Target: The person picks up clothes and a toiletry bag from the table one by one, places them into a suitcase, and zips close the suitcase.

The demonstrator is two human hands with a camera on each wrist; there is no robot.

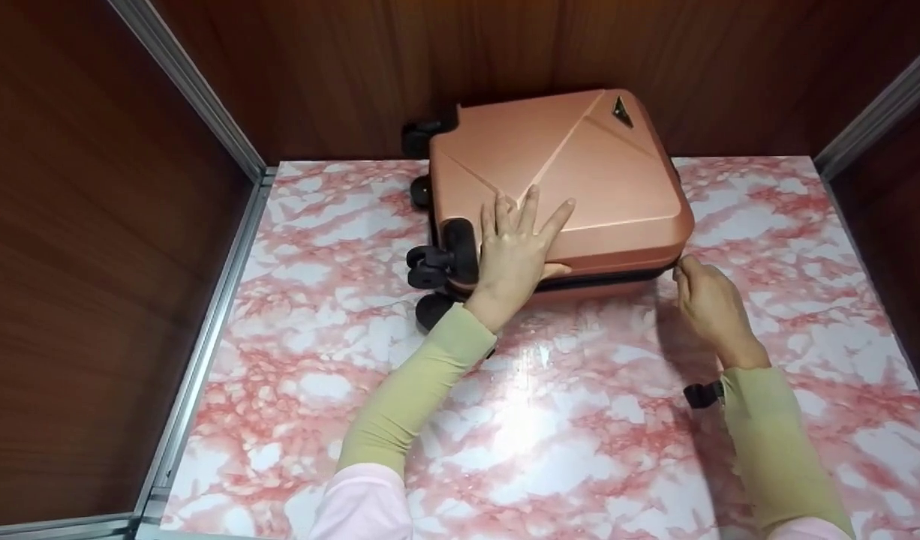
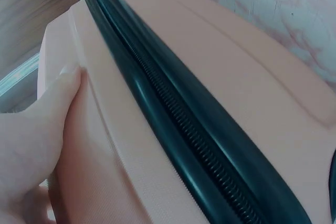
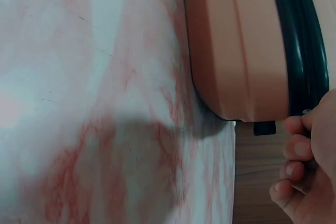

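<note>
A rose-gold hard-shell suitcase (image 1: 625, 180) lies flat on the table, its black wheels (image 1: 428, 268) toward the left. Fingers spread, my left hand (image 1: 512, 251) rests on the shell near the front left corner, the thumb over the front edge. Along the suitcase's side runs a zipper (image 2: 178, 111) between black strips, closed where the left wrist view shows it. At the front right corner, my right hand (image 1: 711, 304) pinches the zipper pull (image 3: 306, 112) with curled fingers, which hide most of it.
The table (image 1: 317, 405) has a red and white marbled top. A brown wood-grain panel (image 1: 340, 75) stands right behind the suitcase, with metal-framed panels at left and right. A small black device (image 1: 702, 394) sits at the right wrist.
</note>
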